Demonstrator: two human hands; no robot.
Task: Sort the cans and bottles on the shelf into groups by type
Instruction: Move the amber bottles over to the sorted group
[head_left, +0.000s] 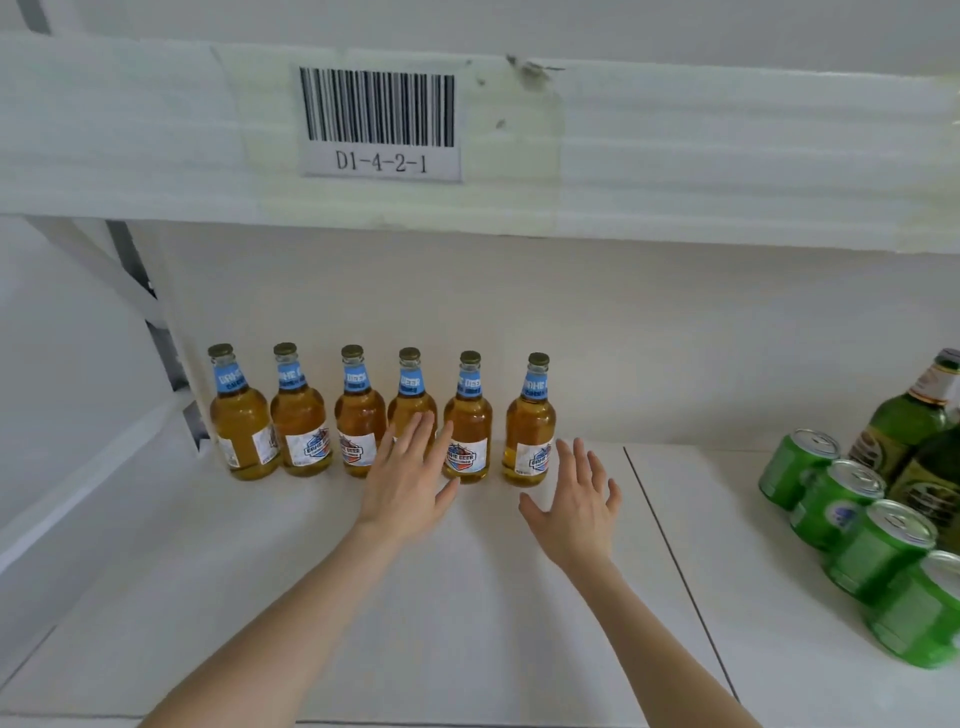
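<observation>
Several amber beer bottles (298, 415) with blue neck labels stand upright in a row at the back of the white shelf (260, 597). My left hand (408, 480) is open, fingers spread, in front of the fourth bottle (410, 395) and partly covering it. My right hand (579, 501) is open too, just right of and in front of the last amber bottle (530, 426), holding nothing. At the right edge stand several green cans (836, 499) in a diagonal line, with green glass bottles (904, 421) behind them.
An upper shelf beam with a barcode label D1-4-2-1 (380, 122) hangs overhead. A seam (670, 551) runs across the shelf boards between the amber bottles and the cans. A metal upright (150, 322) stands at the left.
</observation>
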